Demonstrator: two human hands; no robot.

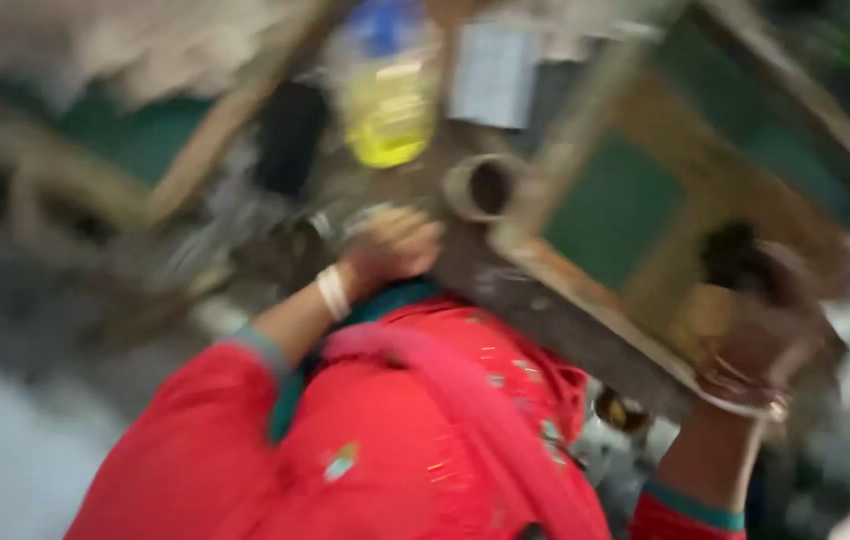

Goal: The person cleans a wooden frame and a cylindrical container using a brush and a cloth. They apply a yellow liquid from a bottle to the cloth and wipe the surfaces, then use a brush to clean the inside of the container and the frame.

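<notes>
The picture is heavily blurred by motion. My left hand [392,245], with a white bangle at the wrist, is curled at the near edge of a wooden frame [585,320], just left of a round brown tube end [485,186]. Whether this hand holds anything is not clear. My right hand [757,345], wearing bangles, is wrapped over the frame's lower right corner, beside a dark lump [735,255]. The frame has brown slats around green panels [613,205]. My red garment and pink scarf [415,420] fill the lower middle.
A yellow bottle with a blue cap [387,105] and a pale grey packet [493,72] stand behind the frame. Wooden poles [235,115] cross over green sheeting at the upper left. A pale surface [5,450] lies at the lower left.
</notes>
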